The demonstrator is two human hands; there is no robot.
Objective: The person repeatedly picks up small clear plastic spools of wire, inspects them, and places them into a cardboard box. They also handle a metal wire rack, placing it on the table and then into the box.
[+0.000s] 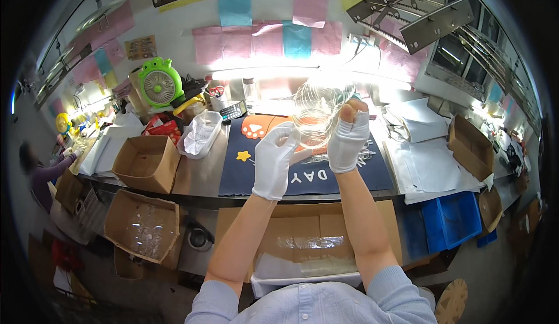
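Note:
Both my hands wear white gloves, with some bare fingertips showing. My right hand (348,142) grips the right side of a loose bundle of thin, shiny wire-like loops (311,125), held up above the mat. At the bundle's lower left, my left hand (275,160) has its fingers curled around the loops' edge. Glare from the lamp washes out the top of the bundle. Under my hands lies a dark blue printed mat (244,175) with orange shapes and lettering. More thin loops (364,153) rest on it, partly behind my right hand.
A lit tube lamp (270,73) spans the back. To the left stand a cardboard box (146,160), a white plastic tub (205,136), a calculator (233,110) and a green fan (159,86). White papers (432,166) lie right. An open carton (305,225) sits before me; another person (48,171) works far left.

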